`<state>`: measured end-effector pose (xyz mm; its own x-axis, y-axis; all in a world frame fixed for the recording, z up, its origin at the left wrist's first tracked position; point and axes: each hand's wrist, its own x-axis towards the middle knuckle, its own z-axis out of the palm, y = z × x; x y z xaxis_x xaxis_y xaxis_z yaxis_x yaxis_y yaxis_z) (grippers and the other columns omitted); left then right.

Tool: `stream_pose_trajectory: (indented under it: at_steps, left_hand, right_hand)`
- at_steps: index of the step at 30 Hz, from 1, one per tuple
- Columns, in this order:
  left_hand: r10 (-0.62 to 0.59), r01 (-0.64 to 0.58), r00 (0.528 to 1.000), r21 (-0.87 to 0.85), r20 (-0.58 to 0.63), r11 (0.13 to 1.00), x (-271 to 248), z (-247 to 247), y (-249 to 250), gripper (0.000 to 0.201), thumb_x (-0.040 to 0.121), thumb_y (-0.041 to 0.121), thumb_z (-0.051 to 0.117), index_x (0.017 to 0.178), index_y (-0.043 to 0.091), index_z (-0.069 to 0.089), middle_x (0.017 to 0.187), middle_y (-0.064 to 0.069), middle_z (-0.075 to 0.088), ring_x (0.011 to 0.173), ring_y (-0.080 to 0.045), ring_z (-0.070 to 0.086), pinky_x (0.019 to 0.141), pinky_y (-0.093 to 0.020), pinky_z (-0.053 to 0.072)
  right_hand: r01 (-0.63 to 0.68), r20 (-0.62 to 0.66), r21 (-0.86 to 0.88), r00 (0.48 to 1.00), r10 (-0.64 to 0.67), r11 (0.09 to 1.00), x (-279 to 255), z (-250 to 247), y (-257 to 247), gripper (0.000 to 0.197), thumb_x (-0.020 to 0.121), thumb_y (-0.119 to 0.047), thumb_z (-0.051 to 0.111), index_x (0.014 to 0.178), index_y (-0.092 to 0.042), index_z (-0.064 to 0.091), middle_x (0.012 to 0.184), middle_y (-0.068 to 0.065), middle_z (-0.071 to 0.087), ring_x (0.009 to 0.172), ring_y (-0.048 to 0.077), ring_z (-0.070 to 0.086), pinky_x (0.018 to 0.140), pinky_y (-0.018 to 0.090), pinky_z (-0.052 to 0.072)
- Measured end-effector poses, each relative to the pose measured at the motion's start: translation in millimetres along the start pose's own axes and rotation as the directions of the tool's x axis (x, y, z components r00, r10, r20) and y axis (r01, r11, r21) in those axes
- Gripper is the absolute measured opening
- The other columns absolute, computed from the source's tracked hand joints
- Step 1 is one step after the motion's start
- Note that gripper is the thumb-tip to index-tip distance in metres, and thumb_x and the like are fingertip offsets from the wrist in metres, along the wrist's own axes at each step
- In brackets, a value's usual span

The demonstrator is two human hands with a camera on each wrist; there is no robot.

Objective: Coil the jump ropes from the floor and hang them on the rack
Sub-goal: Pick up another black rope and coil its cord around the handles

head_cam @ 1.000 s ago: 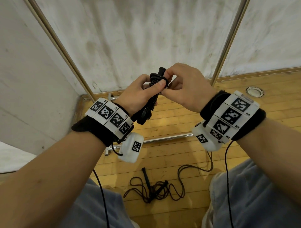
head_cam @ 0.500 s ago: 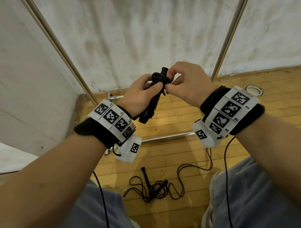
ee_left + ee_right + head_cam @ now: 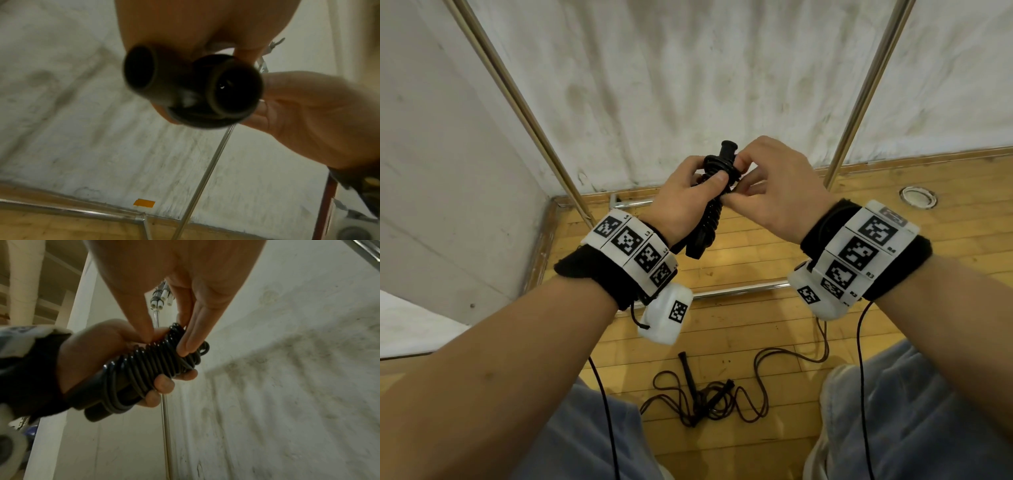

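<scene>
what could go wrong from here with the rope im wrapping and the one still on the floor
1. The right hand only pinches the top turns of the coiled jump rope. If the end is not tucked, those turns may spring loose once the fingers let go.
2. The left hand alone grips the bundle; a slack grip could let the two handles slide apart.
3. The second jump rope lies tangled on the floor between the feet, a likely trip hazard.
</scene>
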<state>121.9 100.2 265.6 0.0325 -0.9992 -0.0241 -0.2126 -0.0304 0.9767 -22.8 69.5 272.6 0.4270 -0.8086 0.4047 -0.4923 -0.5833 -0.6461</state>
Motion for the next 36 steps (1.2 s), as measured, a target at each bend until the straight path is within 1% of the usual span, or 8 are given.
stream_pose_trajectory:
  at_steps: [3,5,8,11,18,25,31,36]
  left_hand:
    - [-0.065,0.072,0.996,-0.150,0.053,0.986,-1,-1,6,0.010,0.098,0.017,0.044,0.103,0.011,0.051,0.079,-0.010,0.051,0.059,-0.020,0.049,0.049,-0.025,0.043]
    - [-0.059,0.067,0.997,-0.164,0.052,0.984,1,0,10,0.026,0.100,0.028,0.040,0.088,0.013,0.058,0.077,-0.012,0.047,0.057,-0.020,0.046,0.049,-0.026,0.040]
    - [-0.098,0.097,0.995,-0.069,-0.011,0.993,4,4,11,0.043,0.099,0.040,0.041,0.109,0.002,0.056,0.082,-0.010,0.052,0.060,-0.019,0.051,0.054,-0.030,0.043]
    - [-0.126,0.123,0.992,-0.101,-0.022,0.987,6,6,10,0.045,0.096,0.033,0.045,0.120,-0.005,0.048,0.087,-0.013,0.052,0.065,-0.020,0.051,0.059,-0.032,0.044]
    - [-0.091,0.092,0.996,-0.288,0.016,0.953,1,6,16,0.010,0.099,0.017,0.044,0.100,0.008,0.046,0.086,-0.010,0.053,0.063,-0.017,0.052,0.058,-0.030,0.045]
    - [-0.067,0.063,0.998,-0.254,-0.006,0.965,2,0,14,0.012,0.098,0.017,0.045,0.104,0.007,0.049,0.085,-0.007,0.055,0.065,-0.017,0.053,0.060,-0.031,0.046]
    - [-0.076,0.075,0.997,-0.255,0.004,0.964,1,3,13,0.032,0.099,0.025,0.042,0.116,-0.002,0.050,0.097,-0.015,0.052,0.074,-0.020,0.051,0.074,-0.037,0.044]
    - [-0.016,0.006,0.998,-0.168,-0.058,0.986,2,1,7,0.010,0.099,0.021,0.046,0.101,0.015,0.053,0.087,-0.002,0.056,0.073,-0.015,0.055,0.075,-0.033,0.046]
  right_hand:
    - [0.007,-0.014,-0.013,1.000,-0.007,1.000,0,0,0,0.019,0.078,-0.018,0.073,0.087,-0.012,0.057,0.093,-0.002,0.053,0.072,0.016,0.066,0.074,0.036,0.054]
    - [0.013,-0.015,-0.013,1.000,-0.013,1.000,0,0,-1,0.016,0.079,-0.017,0.072,0.085,-0.013,0.058,0.093,-0.001,0.054,0.071,0.017,0.066,0.074,0.037,0.054]
    - [0.037,-0.024,-0.045,0.999,-0.038,0.998,-2,1,-3,0.011,0.079,-0.015,0.069,0.084,-0.010,0.060,0.091,0.001,0.055,0.070,0.019,0.066,0.073,0.039,0.054]
    - [0.041,-0.068,-0.066,0.997,-0.045,0.997,-3,-2,-3,0.010,0.076,-0.014,0.067,0.081,-0.007,0.062,0.087,0.003,0.057,0.068,0.022,0.066,0.071,0.041,0.054]
    - [0.085,-0.176,-0.123,0.979,-0.106,0.989,-2,-7,-6,0.012,0.077,-0.015,0.067,0.081,-0.004,0.066,0.080,0.007,0.061,0.064,0.021,0.062,0.066,0.039,0.054]
    - [0.132,-0.078,-0.136,0.987,-0.143,0.982,-2,-2,-2,0.010,0.081,-0.008,0.065,0.089,-0.002,0.064,0.093,0.008,0.055,0.069,0.020,0.062,0.070,0.039,0.055]
    - [0.116,-0.191,-0.128,0.972,-0.139,0.985,2,-1,-4,0.007,0.080,-0.008,0.063,0.085,-0.003,0.065,0.086,0.002,0.051,0.059,0.018,0.059,0.063,0.038,0.054]
    - [-0.038,-0.117,0.133,0.992,0.054,0.990,1,0,-4,0.004,0.078,-0.005,0.066,0.082,-0.006,0.066,0.090,-0.001,0.054,0.072,0.020,0.066,0.070,0.023,0.055]
